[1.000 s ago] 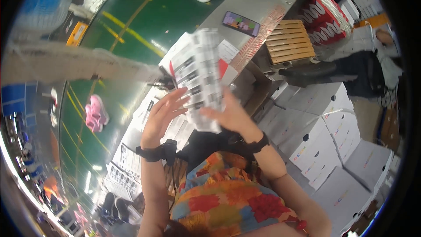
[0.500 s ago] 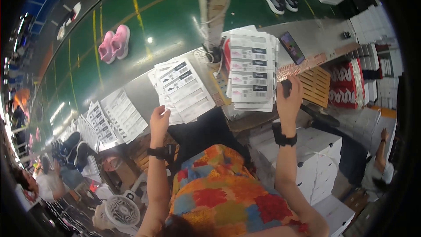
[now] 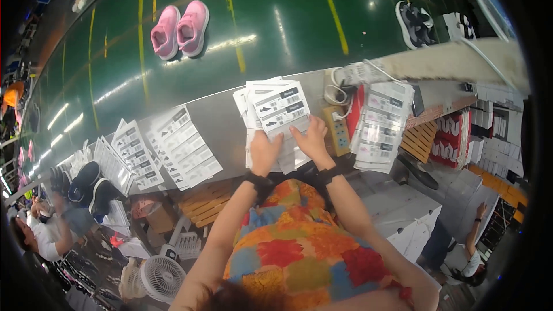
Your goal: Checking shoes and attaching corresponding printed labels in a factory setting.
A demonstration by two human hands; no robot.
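Observation:
In front of me a stack of white label sheets (image 3: 282, 103), printed with small dark shoe pictures and barcodes, lies on the metal ledge. My left hand (image 3: 266, 152) grips the lower left part of the top sheet, fingers curled and thumb on the paper. Opposite it, my right hand (image 3: 312, 139) holds the sheet's right edge, its thumb pointing inward. Between both thumbs the paper's greyish lower part hangs toward me. Parts of the fingers are hidden under the sheet. A black band sits on each wrist.
Pink shoes (image 3: 180, 30) and dark sandals (image 3: 416, 25) stand on the green conveyor belt (image 3: 259, 11). More label sheets (image 3: 183, 147) lie left; another stack (image 3: 382, 126) lies right, beside a yellow power strip (image 3: 337, 129). White boxes (image 3: 397, 210), a fan (image 3: 162, 278) and other people are around.
My right hand has left a dark object beside the right-hand label stack and come to the middle sheets. My left hand has closed on the top sheet. The whole view has shifted.

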